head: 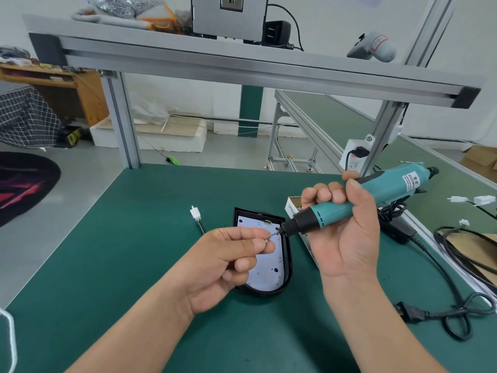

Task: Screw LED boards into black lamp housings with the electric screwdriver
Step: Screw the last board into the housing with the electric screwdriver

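Observation:
A black lamp housing lies on the green table with a white LED board inside it. My right hand grips the teal electric screwdriver, held above the housing with its bit pointing left. My left hand pinches a small screw between thumb and forefinger, right at the bit's tip. The left hand hides the board's left part. A white connector on a short wire sticks out to the housing's left.
An open white box of screws stands behind the screwdriver. Black power cords and a plug trail across the table's right side. More cables and white connectors lie at the far right. An aluminium frame crosses overhead.

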### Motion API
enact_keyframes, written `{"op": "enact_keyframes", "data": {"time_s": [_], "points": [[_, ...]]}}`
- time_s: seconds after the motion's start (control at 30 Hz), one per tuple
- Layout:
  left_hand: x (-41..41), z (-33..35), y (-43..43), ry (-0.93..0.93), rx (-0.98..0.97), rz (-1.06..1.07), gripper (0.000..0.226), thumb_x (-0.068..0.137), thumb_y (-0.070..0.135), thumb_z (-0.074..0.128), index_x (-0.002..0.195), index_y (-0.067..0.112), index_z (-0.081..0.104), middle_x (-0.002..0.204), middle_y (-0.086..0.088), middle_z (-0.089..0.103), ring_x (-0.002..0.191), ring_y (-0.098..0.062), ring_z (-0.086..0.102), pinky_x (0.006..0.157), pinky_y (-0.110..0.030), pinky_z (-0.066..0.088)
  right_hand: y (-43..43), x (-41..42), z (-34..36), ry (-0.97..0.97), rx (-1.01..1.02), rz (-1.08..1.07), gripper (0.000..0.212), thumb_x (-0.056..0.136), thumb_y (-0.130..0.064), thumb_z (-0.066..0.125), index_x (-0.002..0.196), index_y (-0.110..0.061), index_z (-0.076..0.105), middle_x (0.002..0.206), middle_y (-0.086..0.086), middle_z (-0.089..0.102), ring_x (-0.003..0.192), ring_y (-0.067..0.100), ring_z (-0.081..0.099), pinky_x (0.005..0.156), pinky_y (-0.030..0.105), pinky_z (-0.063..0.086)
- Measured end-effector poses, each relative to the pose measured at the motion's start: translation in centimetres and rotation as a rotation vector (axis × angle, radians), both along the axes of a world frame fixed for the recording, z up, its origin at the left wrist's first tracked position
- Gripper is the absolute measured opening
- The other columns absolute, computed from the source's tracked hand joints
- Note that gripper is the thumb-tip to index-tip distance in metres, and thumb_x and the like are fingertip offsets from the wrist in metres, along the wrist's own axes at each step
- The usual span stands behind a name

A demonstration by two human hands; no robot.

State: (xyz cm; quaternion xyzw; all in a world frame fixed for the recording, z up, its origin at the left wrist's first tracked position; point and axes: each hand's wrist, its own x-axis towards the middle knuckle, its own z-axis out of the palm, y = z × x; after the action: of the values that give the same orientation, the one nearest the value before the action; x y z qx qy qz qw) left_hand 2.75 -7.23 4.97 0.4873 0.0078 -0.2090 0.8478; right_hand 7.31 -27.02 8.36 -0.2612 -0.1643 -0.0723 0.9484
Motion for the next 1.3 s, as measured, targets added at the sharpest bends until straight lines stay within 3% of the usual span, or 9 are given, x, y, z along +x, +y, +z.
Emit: {"op": "enact_keyframes", "data": {"time_s": [0.27,0.5,1.03,1.17,1.3], "points": [[0.0,0.2,-0.2,0.007,-0.010,0.037,0.013,0.081,0.006,0.079,0.094,0.006,0.081,0.098,-0.016,0.075,0.047,-0.006,0.045,0.037,-0.015,0.031,0.1,0.0,0.0,-0.011,-0.023,0.000,0.015,0.102,-0.015,0.055,0.100,-0.021,0.068,0.071,-0.005,0.050,0.072,0.016,0.052,0.086,0.035,0.054],[0.0,0.1,-0.2,-0.016,0.036,0.049,0.025,0.080,0.008,0.080,0.104,0.002,0.075,0.098,-0.016,0.075,0.048,-0.007,0.045,0.038,-0.015,0.031,0.1,0.1,0.0,-0.003,-0.028,-0.013,0.014,0.101,-0.014,0.055,0.100,-0.021,0.067,0.070,-0.005,0.050,0.071,0.015,0.051,0.085,0.035,0.054],[0.2,-0.4,0.0,-0.056,0.096,0.064,0.030,0.078,0.010,0.083,0.106,0.001,0.077,0.101,-0.019,0.077,0.048,-0.008,0.045,0.040,-0.017,0.031,0.1,0.1,0.0,-0.011,-0.059,-0.014,0.017,0.100,-0.012,0.055,0.098,-0.021,0.068,0.069,-0.004,0.049,0.071,0.016,0.052,0.084,0.035,0.054],[0.3,-0.7,-0.2,-0.089,0.181,0.137,0.009,0.088,0.004,0.080,0.097,0.006,0.081,0.100,-0.021,0.079,0.047,-0.010,0.044,0.041,-0.017,0.032,0.1,0.0,0.0,-0.077,-0.146,-0.018,0.012,0.098,-0.012,0.059,0.104,-0.021,0.064,0.071,-0.004,0.050,0.072,0.017,0.052,0.085,0.037,0.053],[0.2,-1.1,-0.4,-0.136,0.264,0.223,0.011,0.091,0.004,0.078,0.101,0.007,0.080,0.099,-0.020,0.080,0.046,-0.011,0.045,0.043,-0.016,0.035,0.7,-0.3,-0.2,-0.096,-0.200,-0.047,0.010,0.099,-0.015,0.061,0.106,-0.022,0.064,0.073,-0.003,0.050,0.074,0.018,0.052,0.087,0.038,0.052]]}}
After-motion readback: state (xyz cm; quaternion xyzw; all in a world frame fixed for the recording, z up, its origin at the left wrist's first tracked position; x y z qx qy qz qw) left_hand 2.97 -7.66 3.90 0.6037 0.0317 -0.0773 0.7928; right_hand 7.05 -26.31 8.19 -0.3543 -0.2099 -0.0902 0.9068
